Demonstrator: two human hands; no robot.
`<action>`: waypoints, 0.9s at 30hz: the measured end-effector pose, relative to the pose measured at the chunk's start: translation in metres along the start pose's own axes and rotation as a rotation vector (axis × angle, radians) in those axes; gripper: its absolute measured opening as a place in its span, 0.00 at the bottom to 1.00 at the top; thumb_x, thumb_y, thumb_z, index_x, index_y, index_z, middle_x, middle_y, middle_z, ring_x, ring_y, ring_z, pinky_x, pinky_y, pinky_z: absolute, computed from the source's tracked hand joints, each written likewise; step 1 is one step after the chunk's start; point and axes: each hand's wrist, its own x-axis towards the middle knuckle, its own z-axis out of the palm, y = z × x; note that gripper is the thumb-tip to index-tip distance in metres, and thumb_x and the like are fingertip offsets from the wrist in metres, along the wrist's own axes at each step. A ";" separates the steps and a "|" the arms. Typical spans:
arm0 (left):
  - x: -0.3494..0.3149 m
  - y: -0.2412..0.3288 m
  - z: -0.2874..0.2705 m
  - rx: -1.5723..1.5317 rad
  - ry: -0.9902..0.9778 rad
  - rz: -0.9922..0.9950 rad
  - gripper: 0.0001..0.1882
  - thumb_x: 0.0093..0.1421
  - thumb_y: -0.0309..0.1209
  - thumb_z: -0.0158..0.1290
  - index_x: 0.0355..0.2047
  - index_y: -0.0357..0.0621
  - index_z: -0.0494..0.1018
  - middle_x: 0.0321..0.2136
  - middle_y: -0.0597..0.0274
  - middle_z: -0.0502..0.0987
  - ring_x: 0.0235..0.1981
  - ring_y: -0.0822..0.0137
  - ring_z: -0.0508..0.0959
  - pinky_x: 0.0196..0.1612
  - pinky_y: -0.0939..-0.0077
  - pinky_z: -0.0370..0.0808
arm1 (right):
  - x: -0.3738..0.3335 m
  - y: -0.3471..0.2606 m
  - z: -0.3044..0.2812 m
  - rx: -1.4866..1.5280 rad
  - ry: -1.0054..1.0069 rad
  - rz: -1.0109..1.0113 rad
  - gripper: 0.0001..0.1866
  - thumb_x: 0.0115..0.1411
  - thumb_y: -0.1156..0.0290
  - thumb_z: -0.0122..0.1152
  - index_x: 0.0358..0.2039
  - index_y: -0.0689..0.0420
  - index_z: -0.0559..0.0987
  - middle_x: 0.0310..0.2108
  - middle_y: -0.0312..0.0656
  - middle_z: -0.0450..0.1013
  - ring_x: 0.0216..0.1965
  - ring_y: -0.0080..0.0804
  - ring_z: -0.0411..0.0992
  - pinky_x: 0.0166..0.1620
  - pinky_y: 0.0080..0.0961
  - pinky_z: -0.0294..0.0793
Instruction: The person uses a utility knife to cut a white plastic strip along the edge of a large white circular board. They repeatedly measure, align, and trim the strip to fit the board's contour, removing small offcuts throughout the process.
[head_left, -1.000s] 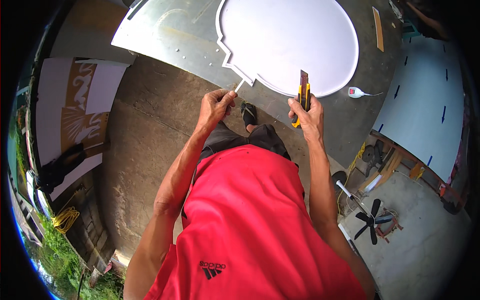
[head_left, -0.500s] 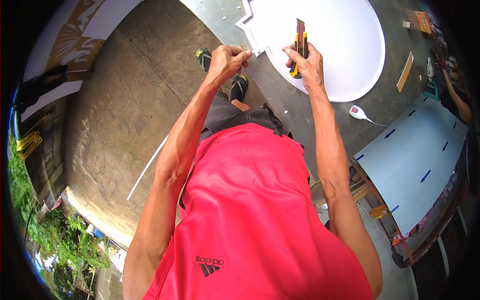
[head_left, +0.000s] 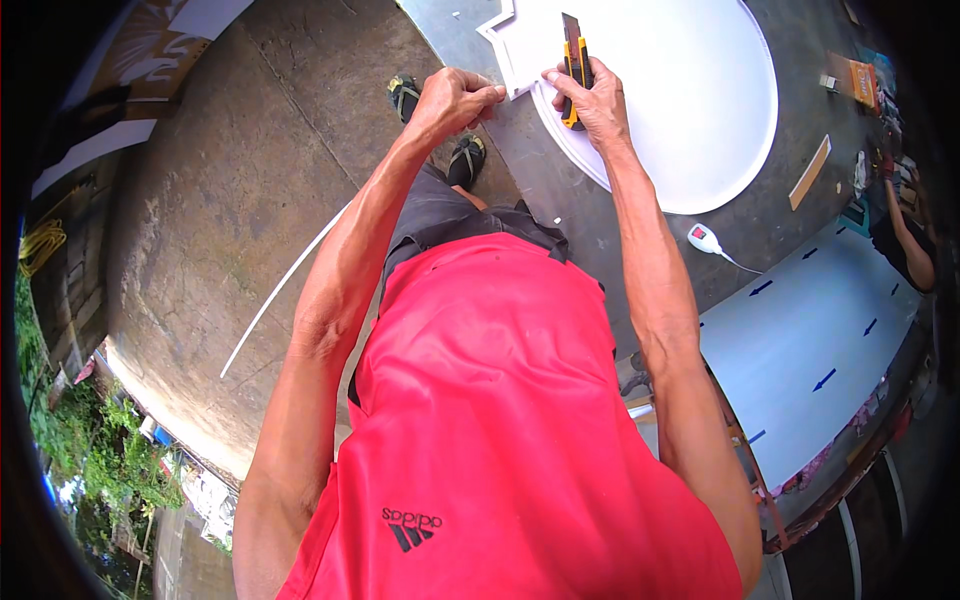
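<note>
My left hand is closed in a pinch near the notched corner of a large white panel. A long thin white strip hangs in a curve and passes behind my left forearm toward that hand; the fingers hide where they grip it. Just to the right, my right hand grips a yellow-and-black utility knife. Its dark blade is out and points away from me, above the panel. The panel has a rounded outline with a raised rim, and lies on the floor beyond my hands.
A white handheld device with a cord lies right of the panel, near a wooden slat. A light-blue sheet with dark arrows covers a table at right. Another person's arm shows at far right. Yellow rope hangs at far left.
My right hand has moved slightly left and up with the knife, closer to my left hand. The white strip shows more of its length and bends more. The whole view has shifted a little.
</note>
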 end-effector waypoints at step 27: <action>0.020 0.000 -0.008 0.084 -0.108 0.061 0.18 0.62 0.44 0.62 0.40 0.42 0.85 0.24 0.64 0.82 0.17 0.76 0.76 0.14 0.81 0.68 | 0.023 0.003 -0.001 -0.208 -0.093 0.057 0.15 0.54 0.67 0.74 0.39 0.60 0.82 0.22 0.39 0.80 0.20 0.21 0.78 0.25 0.19 0.80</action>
